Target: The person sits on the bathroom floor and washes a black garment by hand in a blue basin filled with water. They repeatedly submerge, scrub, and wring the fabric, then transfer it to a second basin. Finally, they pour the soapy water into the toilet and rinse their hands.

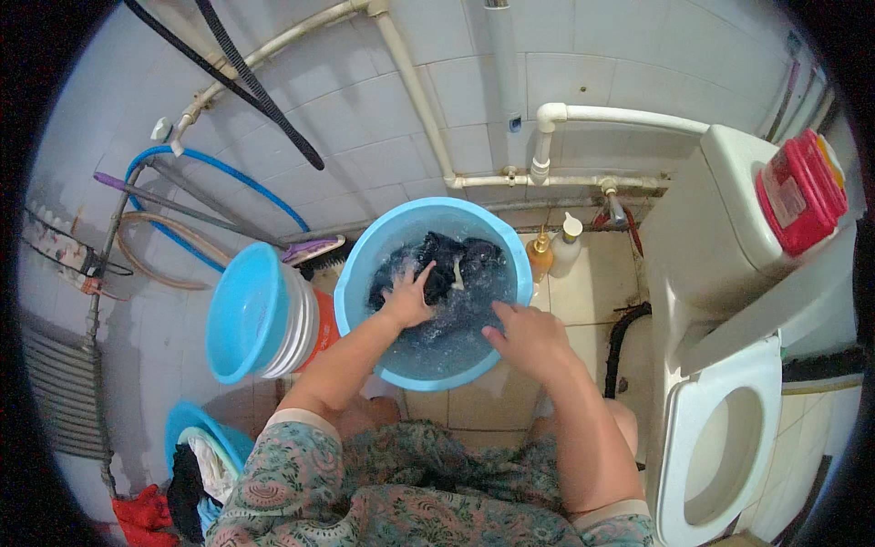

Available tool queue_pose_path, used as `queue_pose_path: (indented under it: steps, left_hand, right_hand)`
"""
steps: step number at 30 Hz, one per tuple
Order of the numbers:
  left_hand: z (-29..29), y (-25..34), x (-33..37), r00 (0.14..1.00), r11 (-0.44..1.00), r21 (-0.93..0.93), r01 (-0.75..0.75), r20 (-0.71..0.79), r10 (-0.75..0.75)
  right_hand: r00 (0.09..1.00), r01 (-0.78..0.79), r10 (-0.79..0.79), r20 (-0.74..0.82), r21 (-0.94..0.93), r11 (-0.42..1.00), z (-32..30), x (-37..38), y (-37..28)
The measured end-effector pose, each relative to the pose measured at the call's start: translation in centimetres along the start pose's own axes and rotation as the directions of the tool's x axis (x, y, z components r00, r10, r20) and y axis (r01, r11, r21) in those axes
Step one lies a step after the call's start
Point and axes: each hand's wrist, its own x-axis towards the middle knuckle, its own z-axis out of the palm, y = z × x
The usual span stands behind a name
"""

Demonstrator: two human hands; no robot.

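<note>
A light-blue basin (428, 376) holds greyish, sudsy water with dark, wet clothes (444, 248) soaking in it. Over the cloth, at the basin's left side, my left hand (408, 296) lies with thumb and fingers spread, its fingertips against the black fabric. A pale strip (458, 273) shows among the dark folds. My right hand (529, 335) reaches over the basin's near right rim, thumb and forefinger apart at the water. Nothing shows between them; its other fingers are partly hidden.
Left of the basin, a blue bowl (244, 313) tops a bucket (301, 324). Laundry fills another blue tub (239, 444). Two pump bottles (565, 246) stand behind right. A toilet (720, 456) is at right; pipes (415, 91) and a blue hose (246, 185) run along the wall.
</note>
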Motion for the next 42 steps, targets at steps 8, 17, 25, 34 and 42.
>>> queue_pose_path:
  steps: [8, 17, 25, 34, 42]
  left_hand:
    - [2.2, 2.1, 2.6, 0.986, 0.904, 0.424, -0.061, -0.115, 0.120]
    - [1.8, 2.7, 1.5, 0.943, 0.986, 0.155, -0.064, -0.314, 0.111]
    - [-8.6, 0.3, -4.8, 0.821, 0.821, -0.492, -0.290, -0.569, -0.051]
    - [-30.9, 7.2, -17.0, 0.720, 0.293, -0.818, -0.496, -0.575, -0.389]
    - [-45.2, 8.3, -22.8, 0.638, 0.402, -0.705, -0.584, -0.705, -0.310]
  right_hand:
    - [0.998, 0.041, -0.042, -0.042, -0.027, 0.999, 0.3, -0.6, 0.0]
    - [0.991, 0.109, -0.105, -0.079, 0.040, 0.993, -0.4, -1.3, -1.3]
    - [0.996, -0.001, 0.009, -0.093, 0.095, 0.995, -0.7, -2.0, -0.5]
    - [0.995, -0.081, 0.076, 0.068, 0.073, 0.994, 1.0, -1.0, 0.3]
    - [0.961, 0.208, -0.168, -0.219, 0.177, 0.962, 5.0, 2.4, -3.8]
